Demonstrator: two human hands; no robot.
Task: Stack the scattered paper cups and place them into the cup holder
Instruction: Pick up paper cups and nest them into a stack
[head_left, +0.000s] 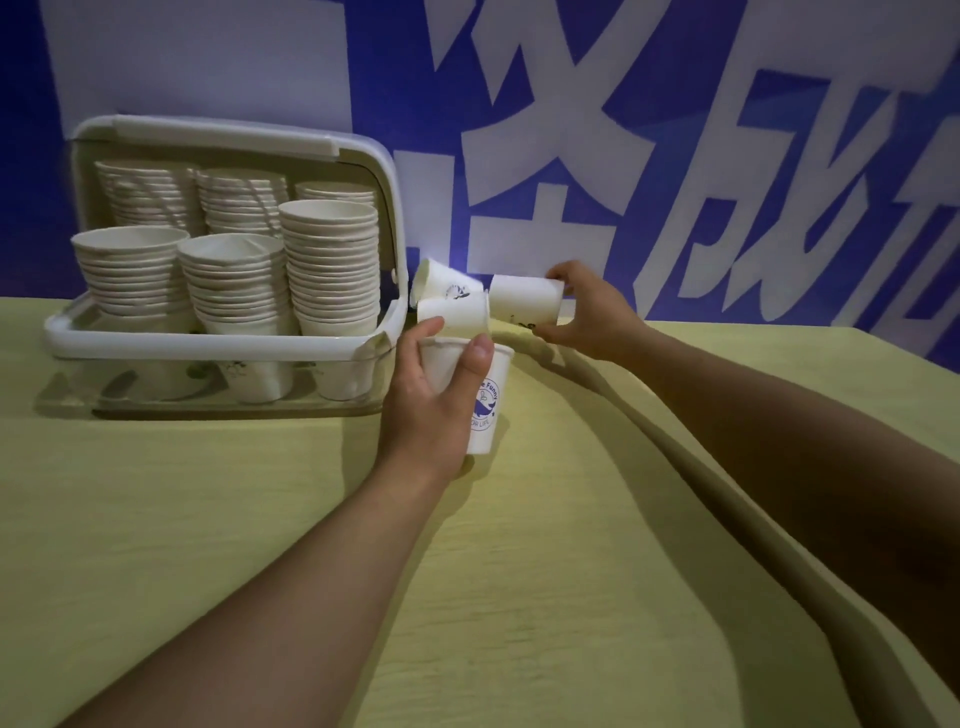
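Left hand grips an upright cup; right hand, at two o'clock, pinches a sideways cup. Gathering step; next, nest them.

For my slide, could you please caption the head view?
Left hand and right hand each grip a paper cup beside the cup holder.

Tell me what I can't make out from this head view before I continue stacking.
- Logo text on the upright white paper cup: partly covered by the left hand.
- Rear stacks in the white plastic cup holder: hidden behind front stacks.
- Print on the sideways white paper cup in the right hand: mostly turned away.
- Loose cups behind: overlapping, count unclear.
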